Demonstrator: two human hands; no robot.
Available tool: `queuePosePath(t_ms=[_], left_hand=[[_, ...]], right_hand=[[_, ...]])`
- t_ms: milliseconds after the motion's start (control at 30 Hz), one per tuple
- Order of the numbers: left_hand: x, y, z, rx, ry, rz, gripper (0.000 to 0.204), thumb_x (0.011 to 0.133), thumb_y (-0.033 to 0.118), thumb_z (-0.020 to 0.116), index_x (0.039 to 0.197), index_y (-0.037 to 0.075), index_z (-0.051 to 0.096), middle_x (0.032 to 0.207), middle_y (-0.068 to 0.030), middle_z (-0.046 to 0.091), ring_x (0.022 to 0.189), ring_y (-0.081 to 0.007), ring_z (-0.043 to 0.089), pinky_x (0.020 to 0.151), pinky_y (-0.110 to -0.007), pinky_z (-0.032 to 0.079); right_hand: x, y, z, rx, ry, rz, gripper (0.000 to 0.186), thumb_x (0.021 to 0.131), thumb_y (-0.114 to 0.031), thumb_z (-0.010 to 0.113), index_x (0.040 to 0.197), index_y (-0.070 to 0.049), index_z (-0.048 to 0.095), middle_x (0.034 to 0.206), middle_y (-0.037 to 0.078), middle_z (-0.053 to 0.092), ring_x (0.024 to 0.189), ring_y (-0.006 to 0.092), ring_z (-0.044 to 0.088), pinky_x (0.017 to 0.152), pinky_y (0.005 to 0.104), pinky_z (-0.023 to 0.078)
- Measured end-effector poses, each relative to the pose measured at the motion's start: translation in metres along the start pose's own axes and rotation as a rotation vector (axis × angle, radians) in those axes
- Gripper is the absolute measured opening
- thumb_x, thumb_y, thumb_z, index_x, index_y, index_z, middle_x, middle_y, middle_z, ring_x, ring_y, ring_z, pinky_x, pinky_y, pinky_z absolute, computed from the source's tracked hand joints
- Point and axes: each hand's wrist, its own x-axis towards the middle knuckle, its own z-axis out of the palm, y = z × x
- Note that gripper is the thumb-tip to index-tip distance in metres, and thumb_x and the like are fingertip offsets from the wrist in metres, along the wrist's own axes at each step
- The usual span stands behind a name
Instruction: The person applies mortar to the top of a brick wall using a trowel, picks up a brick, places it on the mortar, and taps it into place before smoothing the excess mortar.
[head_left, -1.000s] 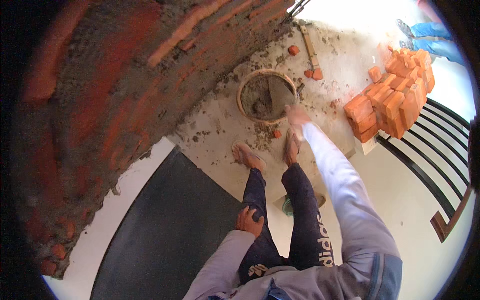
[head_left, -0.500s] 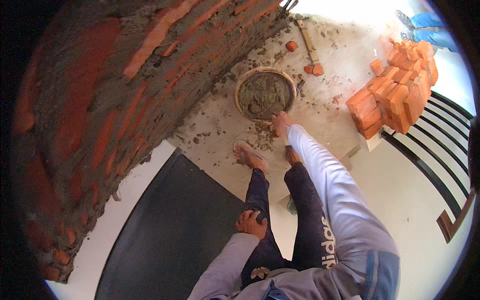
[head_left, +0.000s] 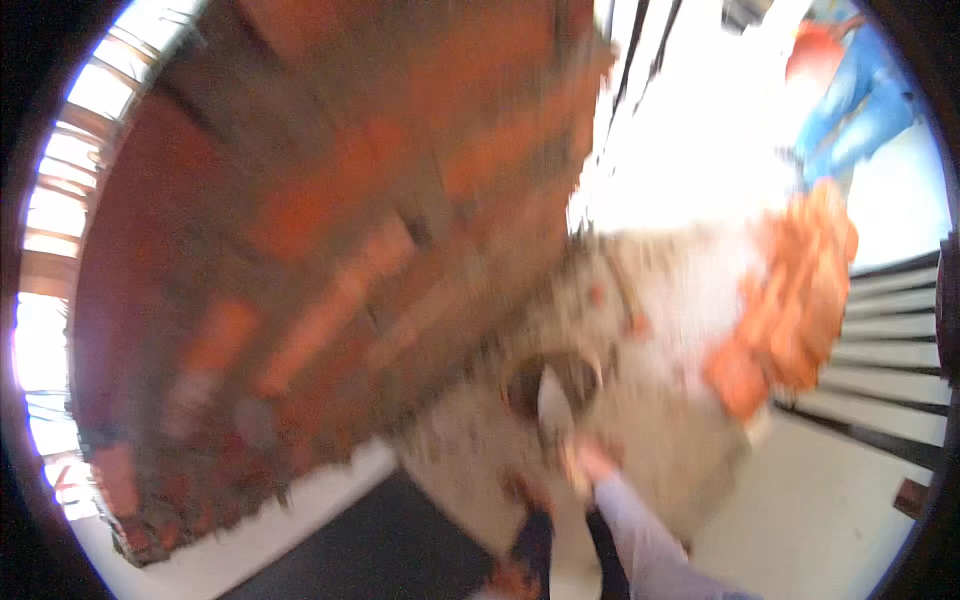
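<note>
1. Compared with half a second ago, the view is tilting upward: the brick wall [head_left: 340,270] is filling more of it, the round bowl [head_left: 599,374] is sitting lower, and the pale blade of the trowel [head_left: 555,405] is now showing clearly.
2. Right hand [head_left: 594,462]: its grip is closing around the trowel's handle, at 5 o'clock from the bowl. Blur is hiding the separate fingers.
3. The trowel is pointing toward 12 o'clock, its blade reaching across the near rim and overlapping the bowl's dark inside; I cannot tell whether it is touching what is in there.
4. Left hand [head_left: 513,578]: it is lying by the dark trousers [head_left: 535,545] at 6 o'clock from the bowl, close to the lower edge. Blur is keeping me from telling how far open its grip is.
5. Around the bowl, the wall is rising at 10 o'clock, a hammer [head_left: 626,284] is lying on the dirty floor [head_left: 690,440] at 1 o'clock, and a pile of orange bricks [head_left: 795,300] is standing at 2 o'clock.
6. Farther out, black railing bars [head_left: 890,330] are running at 3 o'clock, and another person in blue jeans [head_left: 850,105] is showing between 1 and 2 o'clock.
</note>
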Motion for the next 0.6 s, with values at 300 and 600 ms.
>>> queuePosePath(t_ms=[300,600], left_hand=[[-0.053,0.004,-0.036,-0.069,0.147,0.097,0.024,0.079,0.023,0.057,0.094,0.006,0.066,0.105,-0.0208,0.063,0.101,-0.0409,0.058,0.088,-0.049,0.048],[-0.034,-0.020,0.031,0.030,0.090,-0.087,0.036,0.077,0.031,0.065,0.108,0.013,0.067,0.114,-0.0134,0.061,0.112,-0.0344,0.055,0.096,-0.049,0.043]], right_hand=[[0.029,-0.100,0.017,-1.457,-0.478,-0.319,0.026,0.085,-0.023,0.063,0.099,-0.002,0.066,0.094,0.014,0.070,0.091,0.0322,0.067,0.074,0.0459,0.055],[0.020,-0.123,0.021,-1.269,-0.325,-0.172,0.040,0.092,-0.032,0.050,0.118,-0.007,0.066,0.117,0.018,0.066,0.109,0.0307,0.063,0.092,0.0430,0.051]])
